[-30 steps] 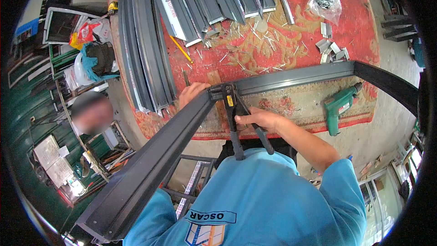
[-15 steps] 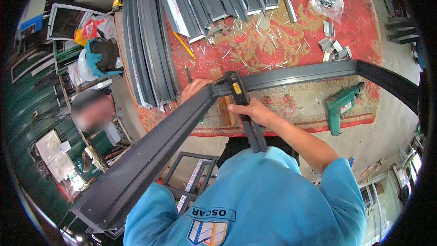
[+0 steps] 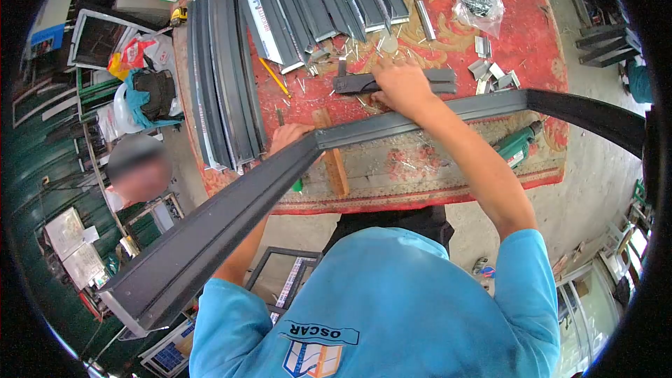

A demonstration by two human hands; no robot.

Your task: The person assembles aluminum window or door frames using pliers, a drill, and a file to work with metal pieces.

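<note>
A dark grey metal frame (image 3: 231, 217) with mitred corners crosses the table and juts toward me at the left. My left hand (image 3: 288, 138) is closed on it at the near-left corner, with the fingers partly hidden behind the profile. Beyond the frame's middle bar, a black hand riveter (image 3: 437, 81) lies flat on the table. My right hand (image 3: 402, 85) reaches over the bar and is closed on the riveter's body, fingers over its far side. A wooden strip (image 3: 334, 171) passes under the frame beside the corner.
Dark profiles (image 3: 308, 7) are stacked at the back, with more (image 3: 227, 77) at the left. Loose rivets, metal brackets (image 3: 490, 73), a bag of fasteners (image 3: 479, 1) and a pencil (image 3: 273, 77) lie around. A green drill (image 3: 516, 148) sits behind the right bar. A person (image 3: 140, 168) is at the left.
My right hand has carried the riveter from the frame corner, across the bar, onto the table beyond. The left hand stays at the corner. The view has shifted slightly.
</note>
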